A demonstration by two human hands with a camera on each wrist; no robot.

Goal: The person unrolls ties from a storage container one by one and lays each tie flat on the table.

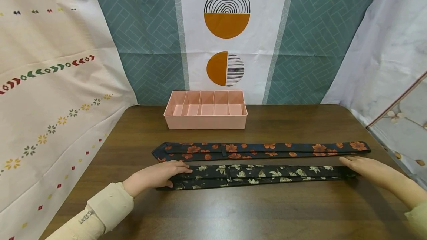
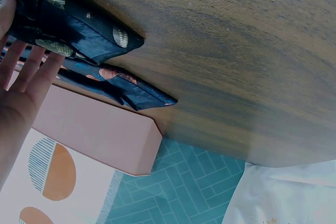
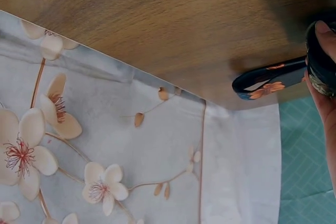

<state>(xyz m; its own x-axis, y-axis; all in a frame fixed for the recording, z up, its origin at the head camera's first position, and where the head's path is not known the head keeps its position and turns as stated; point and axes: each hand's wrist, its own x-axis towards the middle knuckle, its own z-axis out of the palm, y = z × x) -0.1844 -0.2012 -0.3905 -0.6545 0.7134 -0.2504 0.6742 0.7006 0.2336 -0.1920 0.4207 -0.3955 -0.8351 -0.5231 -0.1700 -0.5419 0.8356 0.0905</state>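
Observation:
A black necktie (image 1: 253,174) with pale cream-green flowers lies lengthwise across the table, folded back on itself. At its pointed end my left hand (image 1: 163,175) holds it, fingers at the far edge and thumb at the near edge; the left wrist view shows the tip (image 2: 119,38) past the fingers. Its other end is in my right hand (image 1: 370,169), thumb and fingers pinching the fold (image 3: 321,59). Just behind and parallel lies a dark navy necktie (image 1: 243,150) with orange flowers, also folded, which neither hand visibly grips.
A pink box (image 1: 206,122) with several compartments stands at the back of the wooden table (image 1: 240,210). Behind the table hangs a teal and white cloth (image 1: 153,40). Patterned cloths drape along the left and right sides.

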